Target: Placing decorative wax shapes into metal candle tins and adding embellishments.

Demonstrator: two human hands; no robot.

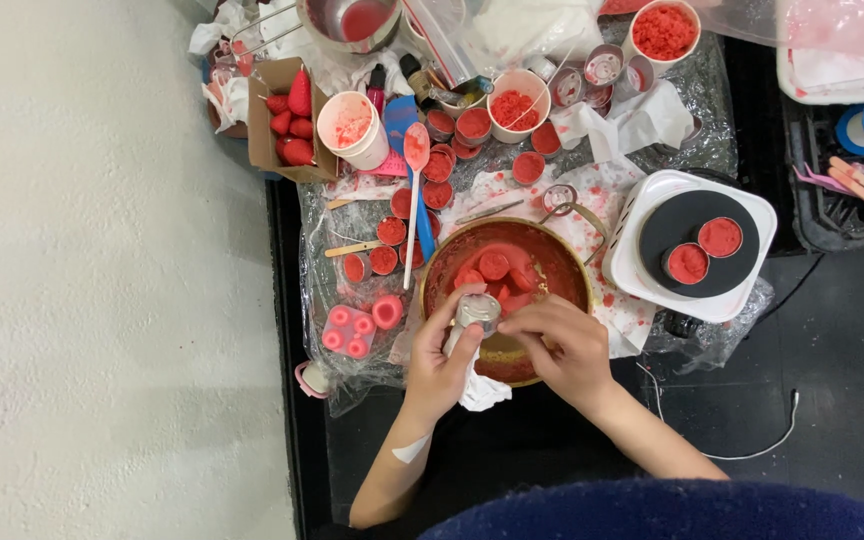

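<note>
My left hand [439,357] grips a small silver metal cup [476,311] together with a white cloth [480,392], holding it over the near rim of a round brass-coloured bowl [567,255]. My right hand [560,345] pinches at the cup's mouth with its fingertips. The bowl holds red wax with several round red lumps [493,267] in it.
Several small tins of red wax [439,165] lie on plastic sheeting beyond the bowl, with a pink silicone mould [349,330], a spoon [416,150] and paper cups [353,125]. A white hot plate [697,245] carrying two red-filled tins stands at right. A cardboard box of red shapes [288,125] is at left.
</note>
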